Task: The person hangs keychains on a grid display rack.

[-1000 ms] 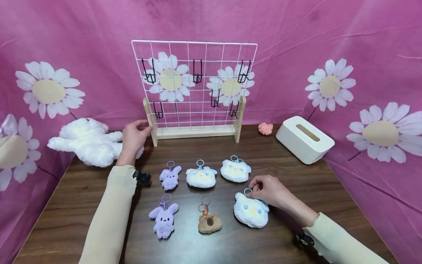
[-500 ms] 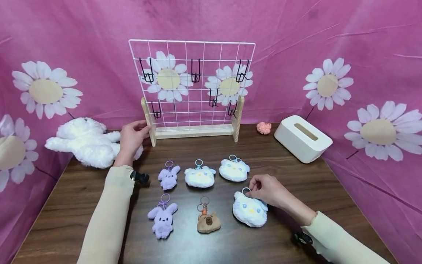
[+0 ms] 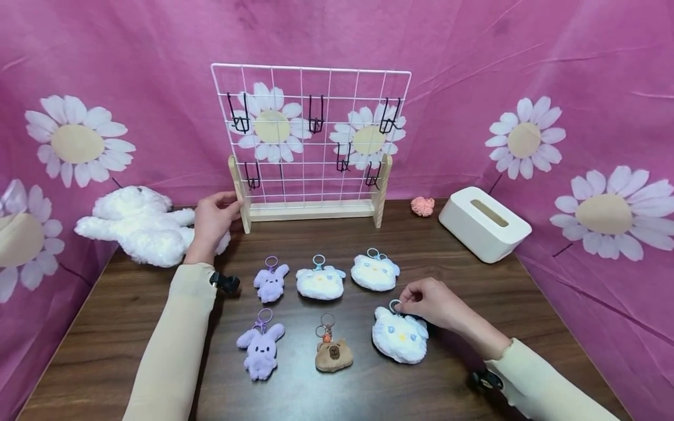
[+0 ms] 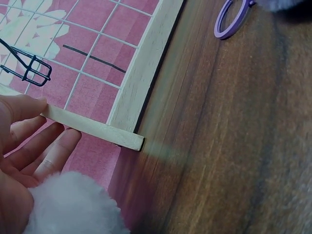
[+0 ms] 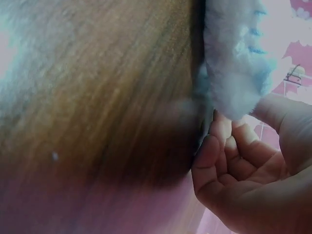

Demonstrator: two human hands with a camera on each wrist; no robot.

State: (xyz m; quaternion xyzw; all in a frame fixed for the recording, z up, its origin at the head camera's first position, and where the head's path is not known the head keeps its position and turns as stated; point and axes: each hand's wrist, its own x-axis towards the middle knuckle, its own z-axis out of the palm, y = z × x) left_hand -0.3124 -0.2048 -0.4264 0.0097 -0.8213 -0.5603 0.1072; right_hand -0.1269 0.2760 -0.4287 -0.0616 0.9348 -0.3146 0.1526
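While the right hand (image 3: 433, 303) has its thumb and fingertips together on the pale blue ring (image 3: 394, 306), the white plush keychain (image 3: 400, 340) on that ring lies face up on the wooden tabletop (image 3: 310, 403), front right of the group. Right wrist view: fingers curled in beside the white plush; exact contact on the ring hidden there.

Left hand (image 3: 213, 221): clamped on the left wooden upright (image 3: 237, 181) of the grid rack (image 3: 312, 210), thumb on one side, fingers on the other. The rack stands upright at the back; black hooks (image 3: 316, 124) hang on its white wires.

Nearby: brown animal keychain (image 3: 334, 355) left of the held one; farther left, a larger lilac rabbit keychain (image 3: 261, 354). Row behind, left to right: smaller lilac rabbit keychain (image 3: 271, 287), middle white keychain (image 3: 320, 284), rear white keychain (image 3: 375, 272).

Outer items: fluffy white toy (image 3: 142, 228) just beside the left hand; coral-pink bunch (image 3: 422, 206) and white tissue box (image 3: 481, 228) at back right. Behind all, pink daisy-print cloth (image 3: 447, 47).
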